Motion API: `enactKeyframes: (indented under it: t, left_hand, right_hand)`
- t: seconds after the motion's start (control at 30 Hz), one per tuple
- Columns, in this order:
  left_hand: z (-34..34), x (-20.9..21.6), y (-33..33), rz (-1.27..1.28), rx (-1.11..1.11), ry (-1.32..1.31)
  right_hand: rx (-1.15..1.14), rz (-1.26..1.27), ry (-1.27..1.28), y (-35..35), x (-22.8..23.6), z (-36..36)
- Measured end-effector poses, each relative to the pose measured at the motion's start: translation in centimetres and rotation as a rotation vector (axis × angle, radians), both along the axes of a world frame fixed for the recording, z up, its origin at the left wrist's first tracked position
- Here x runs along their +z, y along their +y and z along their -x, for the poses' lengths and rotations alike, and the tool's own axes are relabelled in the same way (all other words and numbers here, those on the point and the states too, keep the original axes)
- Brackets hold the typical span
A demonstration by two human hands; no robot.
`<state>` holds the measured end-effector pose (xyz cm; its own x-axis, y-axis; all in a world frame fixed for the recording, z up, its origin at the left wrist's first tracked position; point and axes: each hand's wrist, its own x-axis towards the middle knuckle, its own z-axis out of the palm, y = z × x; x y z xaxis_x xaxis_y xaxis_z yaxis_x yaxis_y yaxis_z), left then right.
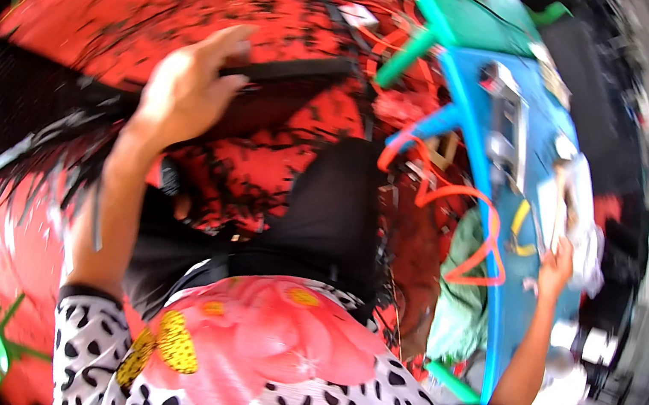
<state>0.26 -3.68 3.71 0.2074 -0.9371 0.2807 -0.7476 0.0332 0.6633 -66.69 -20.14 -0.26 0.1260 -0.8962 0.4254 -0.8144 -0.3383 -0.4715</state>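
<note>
My left hand (187, 87), blurred by motion, grips the near end of a black flat strip (300, 70) between thumb and fingers. A wide black mesh-like sheet (56, 99) spreads below and left of that hand. Far to the right, my right hand (558, 268) is over the blue table (508, 70), its fingers drawn together beside a thin pale tool (543, 213); what they hold is too small to make out. Near it lie a yellow-handled tool (520, 228) and a crumpled clear plastic bag (588, 232). A long silver metal tool (511, 127) rests farther up the table.
Black scraps litter the red floor (124, 11). An orange hose (465, 191) loops over the blue table's edge. A green table (493, 11) adjoins it at the far side. A pale green bag (459, 300) hangs by the near edge. Green stool legs (13, 343) stand lower left.
</note>
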Motion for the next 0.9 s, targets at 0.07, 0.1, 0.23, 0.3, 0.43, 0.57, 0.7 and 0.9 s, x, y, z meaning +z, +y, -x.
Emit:
enactKeyframes:
  t: [0.07, 0.1, 0.23, 0.3, 0.43, 0.57, 0.7, 0.9]
  left_hand:
    - [-0.4, -0.6, 0.1, 0.076, 0.009, -0.038]
    - [-0.7, -0.9, 0.2, 0.078, -0.010, 0.057]
    - [-1.1, -1.1, -0.5, 0.091, -0.063, 0.256]
    - [-1.3, -0.8, -0.5, 0.084, -0.081, 0.330]
    - [-1.5, -0.1, -0.3, 0.082, -0.104, 0.405]
    - [-2.0, -0.9, -0.9, 0.114, -0.141, 0.450]
    - [-1.9, -0.8, -0.9, 0.107, -0.126, 0.418]
    - [-1.4, -0.1, -0.4, 0.087, -0.093, 0.380]
  right_hand:
    - [0.000, -0.190, -0.350, 2.6, 1.5, -8.2]
    - [0.121, -0.248, -0.474, 3.7, 2.3, -12.4]
    - [0.508, -0.465, -0.660, 8.3, 3.6, -24.8]
    - [0.672, -0.479, -0.592, 9.7, 3.9, -29.5]
    - [0.880, -0.331, -0.335, 11.1, 5.5, -34.7]
    - [0.945, -0.045, -0.170, 11.9, 6.5, -37.2]
    - [0.900, -0.267, -0.027, 11.3, 6.3, -37.4]
    - [0.861, -0.230, -0.280, 12.7, 6.7, -37.6]
